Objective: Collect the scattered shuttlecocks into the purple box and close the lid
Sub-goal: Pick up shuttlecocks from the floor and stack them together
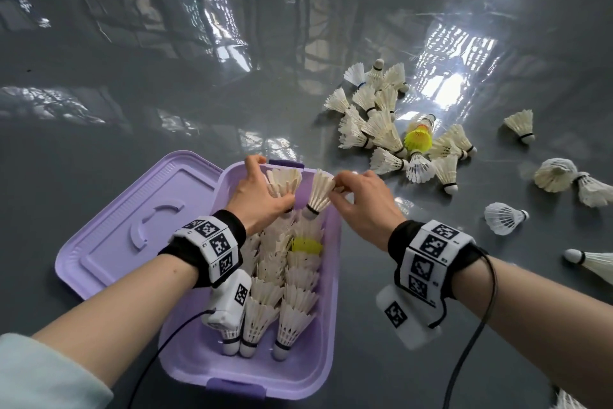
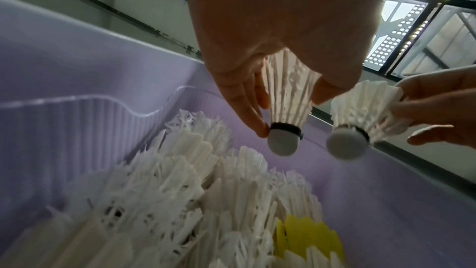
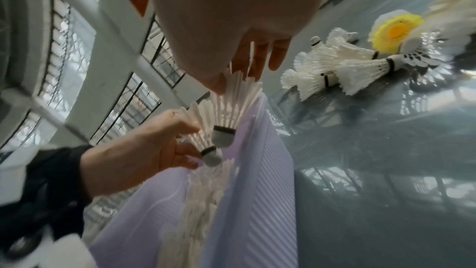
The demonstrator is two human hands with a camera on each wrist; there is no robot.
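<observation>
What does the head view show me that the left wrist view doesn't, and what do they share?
Only the head view shows the purple lid lying flat left of the purple box, and the scattered shuttlecocks on the grey floor to its right, a yellow shuttlecock among them.

Only the left wrist view shows the cork noses of the two held shuttlecocks from below, and windows behind.

Both show the left hand and right hand each holding a white shuttlecock over the box, above nested rows with a yellow one.
</observation>
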